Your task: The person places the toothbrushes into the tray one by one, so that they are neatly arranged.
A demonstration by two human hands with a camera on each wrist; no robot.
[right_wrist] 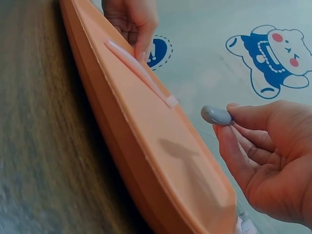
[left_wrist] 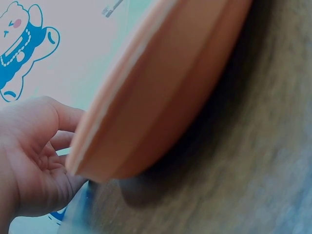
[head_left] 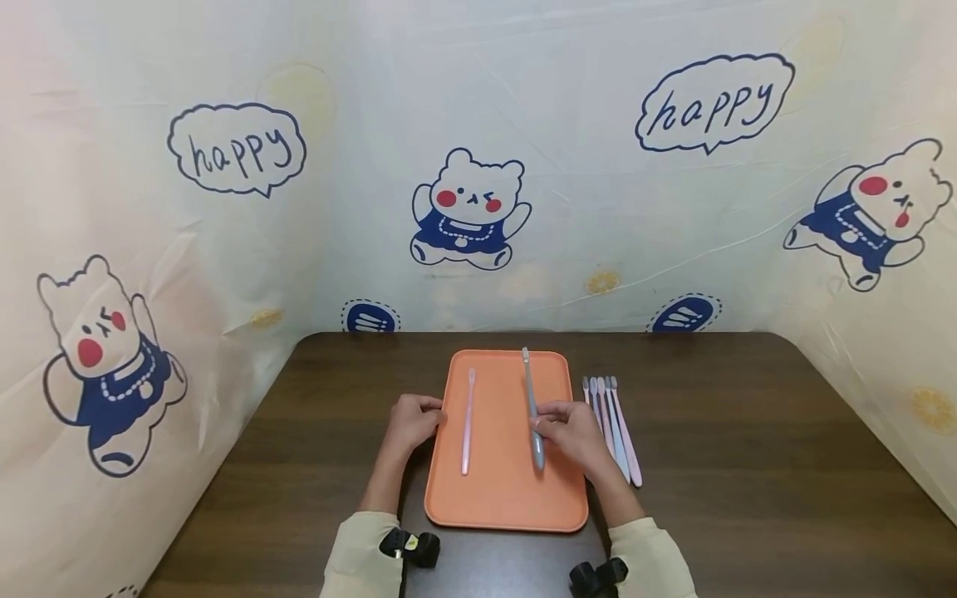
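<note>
An orange tray (head_left: pixel 501 502) lies on the table. At its left edge my left hand (head_left: pixel 415 422) holds the rim, fingers partly hidden behind the tray wall (left_wrist: pixel 146 107) in the left wrist view. My right hand (head_left: pixel 577 433) pinches a grey-blue toothbrush (head_left: pixel 538 455) by its handle, between thumb and fingers. That brush is held above the tray's right half, head pointing away, and its shadow falls on the tray in the right wrist view. A pink toothbrush (head_left: pixel 467 440) lies lengthwise on the tray's left side, head toward the far edge.
Several pink and blue toothbrushes (head_left: pixel 631 461) lie side by side on the dark wooden table (head_left: pixel 718 448), right of the tray and partly behind my right hand. A printed curtain (head_left: pixel 478 100) with bears stands behind the table and along its sides.
</note>
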